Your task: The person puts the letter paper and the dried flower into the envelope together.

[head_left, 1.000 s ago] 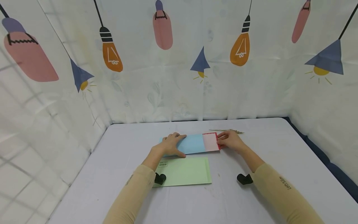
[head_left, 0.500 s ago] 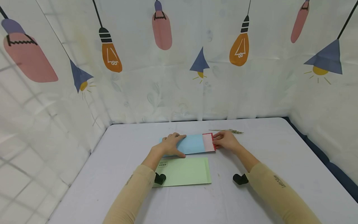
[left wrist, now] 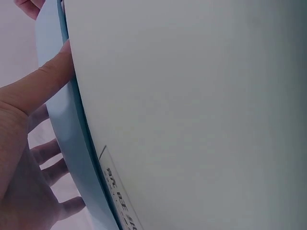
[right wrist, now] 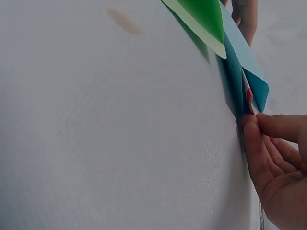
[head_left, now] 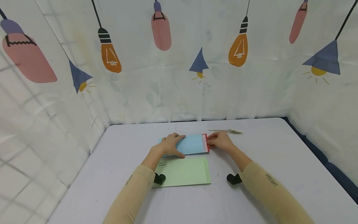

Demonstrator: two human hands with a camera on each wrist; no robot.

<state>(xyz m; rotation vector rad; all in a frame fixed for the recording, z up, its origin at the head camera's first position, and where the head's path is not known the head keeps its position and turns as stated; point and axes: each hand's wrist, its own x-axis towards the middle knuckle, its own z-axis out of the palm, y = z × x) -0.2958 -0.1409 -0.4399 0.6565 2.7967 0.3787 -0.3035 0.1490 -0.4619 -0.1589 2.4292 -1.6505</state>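
A light blue envelope (head_left: 191, 144) lies across the table, its right end open. My left hand (head_left: 170, 145) holds it by the left part, thumb at the near edge and fingers reaching over to the far edge. Out of the open end sticks a narrow strip of a pale pink card with a red border (head_left: 208, 143). My right hand (head_left: 221, 141) pinches the card's outer end between thumb and forefinger. In the right wrist view the envelope's mouth (right wrist: 259, 91) gapes around the card; most of the card is hidden inside.
A light green envelope (head_left: 184, 172) with a small printed label lies just in front of the blue one. Behind my right hand lies a thin dried grass stalk (head_left: 232, 131). A white cloth covers the table (head_left: 251, 199), with a patterned curtain behind it.
My right hand has moved left, sliding the pink card deeper into the blue envelope, so only a narrow strip shows. The left hand and the green envelope have stayed put.
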